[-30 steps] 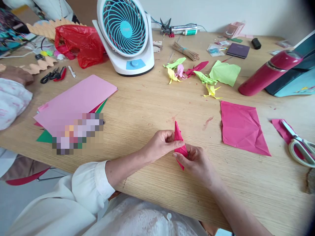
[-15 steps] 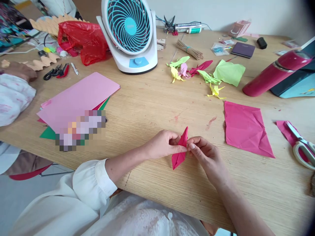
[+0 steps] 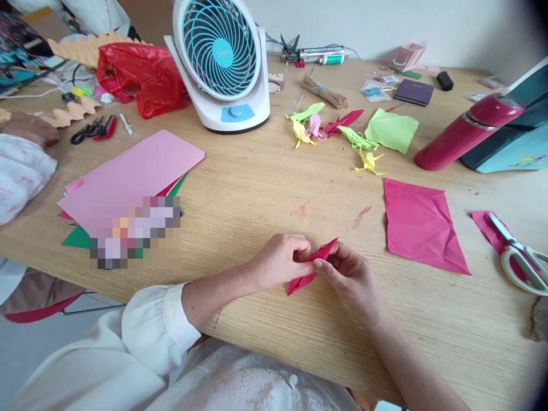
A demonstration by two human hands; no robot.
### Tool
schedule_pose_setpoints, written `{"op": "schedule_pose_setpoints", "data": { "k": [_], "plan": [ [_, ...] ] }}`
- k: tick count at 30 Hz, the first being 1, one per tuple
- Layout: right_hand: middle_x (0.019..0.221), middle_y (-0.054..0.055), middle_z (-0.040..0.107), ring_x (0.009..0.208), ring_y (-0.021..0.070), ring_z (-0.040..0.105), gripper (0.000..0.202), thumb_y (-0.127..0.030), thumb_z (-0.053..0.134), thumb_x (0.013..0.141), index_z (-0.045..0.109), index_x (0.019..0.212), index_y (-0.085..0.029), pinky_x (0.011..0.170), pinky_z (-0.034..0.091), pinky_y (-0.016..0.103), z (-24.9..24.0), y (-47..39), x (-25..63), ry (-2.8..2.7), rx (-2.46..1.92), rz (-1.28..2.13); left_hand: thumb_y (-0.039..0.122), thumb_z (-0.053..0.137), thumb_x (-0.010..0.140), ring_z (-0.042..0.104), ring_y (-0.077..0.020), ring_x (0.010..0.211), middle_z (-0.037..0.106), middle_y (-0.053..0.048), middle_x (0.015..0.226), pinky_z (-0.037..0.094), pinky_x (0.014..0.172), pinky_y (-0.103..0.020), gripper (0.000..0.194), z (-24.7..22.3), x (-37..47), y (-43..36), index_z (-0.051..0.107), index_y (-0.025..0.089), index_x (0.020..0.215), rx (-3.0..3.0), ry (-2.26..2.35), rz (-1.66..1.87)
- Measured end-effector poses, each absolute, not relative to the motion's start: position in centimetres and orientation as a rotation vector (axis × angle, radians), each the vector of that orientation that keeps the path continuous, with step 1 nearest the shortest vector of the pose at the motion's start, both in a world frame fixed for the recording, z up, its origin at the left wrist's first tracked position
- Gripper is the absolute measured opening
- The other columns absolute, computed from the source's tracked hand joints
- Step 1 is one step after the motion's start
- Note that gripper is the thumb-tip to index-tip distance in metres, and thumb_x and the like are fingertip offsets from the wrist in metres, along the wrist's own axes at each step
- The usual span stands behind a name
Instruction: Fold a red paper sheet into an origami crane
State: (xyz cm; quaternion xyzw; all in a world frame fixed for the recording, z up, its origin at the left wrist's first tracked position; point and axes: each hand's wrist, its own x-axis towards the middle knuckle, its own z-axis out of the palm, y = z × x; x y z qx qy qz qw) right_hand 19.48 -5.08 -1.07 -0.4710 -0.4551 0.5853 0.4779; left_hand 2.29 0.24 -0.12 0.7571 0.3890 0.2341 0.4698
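Near the front edge of the table, a narrow folded piece of red paper (image 3: 303, 282) is held between both hands, its upper tip slanting to the right. My left hand (image 3: 280, 262) pinches it from the left, thumb on top. From the right, my right hand (image 3: 349, 274) grips the same paper near its middle, thumb over the near face. The fingertips hide the paper's centre. To the right lies a creased pinkish-red square sheet (image 3: 422, 225). Beyond the hands sit folded paper cranes, among them a yellow one (image 3: 369, 162) and a green one (image 3: 358, 137).
Scissors (image 3: 520, 254) lie at the right on a red paper scrap. A red flask (image 3: 471, 131) leans there. Pink sheets (image 3: 141, 177) are stacked at left, with a white fan (image 3: 235, 114) behind. Another person's hand (image 3: 29, 130) rests at the far left.
The folded red paper has tilted clockwise, its top tip moving right. My right hand has moved slightly left and now grips the paper's middle. The whole view has shifted a little.
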Motion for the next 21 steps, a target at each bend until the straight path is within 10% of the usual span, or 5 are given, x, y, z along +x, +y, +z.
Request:
{"op": "schedule_pose_setpoints", "data": {
  "k": [21],
  "plan": [
    [0.067, 0.001, 0.062, 0.062, 0.015, 0.055, 0.036, -0.05, 0.083, 0.073, 0.064, 0.073, -0.019, 0.055, 0.041, 0.026, -0.8, -4.97, 19.9, -1.154, -1.335, 1.281, 0.028, 0.068, 0.085, 0.048, -0.0098, 0.064, 0.053, 0.004, 0.069, 0.031, 0.06, -0.023, 0.025, 0.4, 2.51, -0.21, 0.055, 0.016, 0.066, 1.972, 0.97, 0.584]
  ]
}}
